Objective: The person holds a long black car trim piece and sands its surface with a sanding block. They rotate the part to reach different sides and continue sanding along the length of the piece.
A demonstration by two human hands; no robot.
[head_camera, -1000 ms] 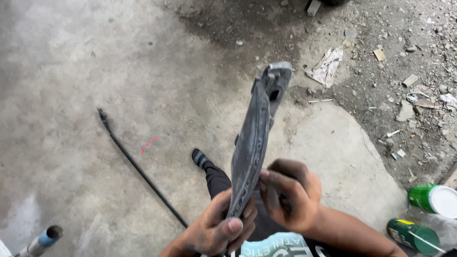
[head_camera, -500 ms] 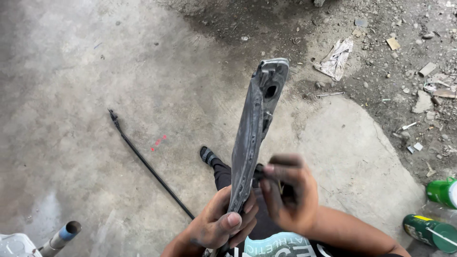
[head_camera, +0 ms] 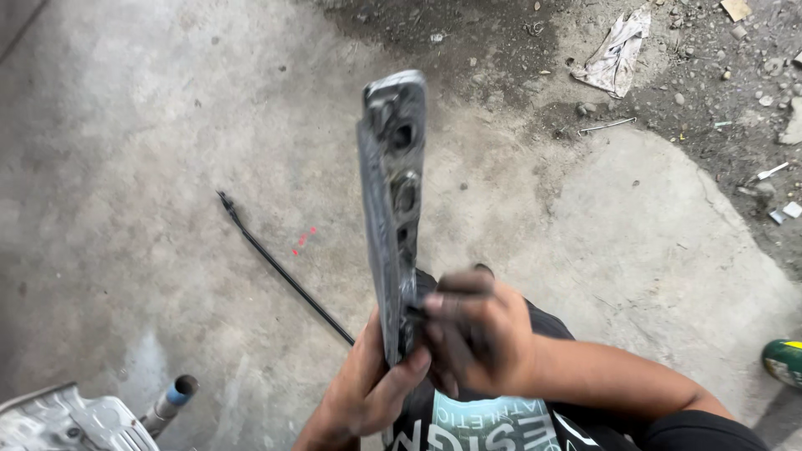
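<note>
The long grey metal part (head_camera: 393,209) stands nearly upright in front of the person, its top end with holes pointing away over the concrete floor (head_camera: 167,125) and its bottom end down between the two hands. The left hand (head_camera: 368,388) wraps around the lower edge of the part from the left, thumb pressed across its front, closed firmly on it. The right hand (head_camera: 476,334) sits just right of the part at the same height, fingers curled tight and touching its side; it is blurred, and whether it pinches something small against the metal cannot be told.

To work this well, the left hand should keep the part steady and upright, with the grip low so the tall upper end does not sway, while the right hand works close to the surface in short, controlled moves. The greasy fingers could slip, so a firm thumb matters.

Left of the part, a thin black rod (head_camera: 284,267) lies slanted on the floor. Further left and lower, a pipe with a blue end (head_camera: 171,401) and a silver casting (head_camera: 58,422) sit at the frame's corner. Beyond the top of the part to the right lies a crumpled rag (head_camera: 618,50) among gravel, and a green can (head_camera: 785,361) rests far right.
</note>
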